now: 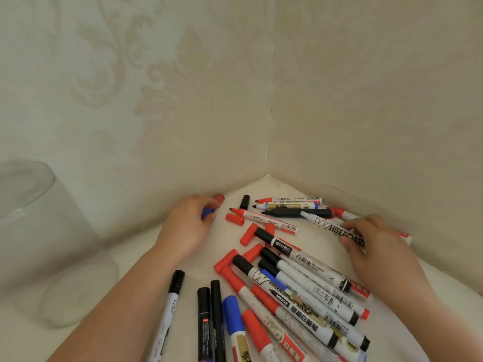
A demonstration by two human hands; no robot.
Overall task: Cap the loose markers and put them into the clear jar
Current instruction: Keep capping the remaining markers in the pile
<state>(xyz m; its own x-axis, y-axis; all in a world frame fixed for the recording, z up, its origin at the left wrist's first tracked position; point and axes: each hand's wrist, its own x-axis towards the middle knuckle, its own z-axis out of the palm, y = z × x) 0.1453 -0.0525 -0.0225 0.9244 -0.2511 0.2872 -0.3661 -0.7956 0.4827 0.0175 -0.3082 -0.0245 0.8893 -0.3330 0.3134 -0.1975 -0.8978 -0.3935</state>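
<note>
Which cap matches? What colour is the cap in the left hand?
Blue cap, held in the left hand; head view.

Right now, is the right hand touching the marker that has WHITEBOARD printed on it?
Touching. The head view shows the right hand with thumb and fingers pinched around the barrel of the WHITEBOARD marker.

Marker [337,228] reads "WHITEBOARD" (another [300,253]: "deli").

Two walls [183,87] meet in a corner straight ahead, both papered in pale cream with a faint raised damask leaf pattern. Below them the white bench [264,185] runs into that corner. The light is soft and even, with dim shadow along the seam.
</note>
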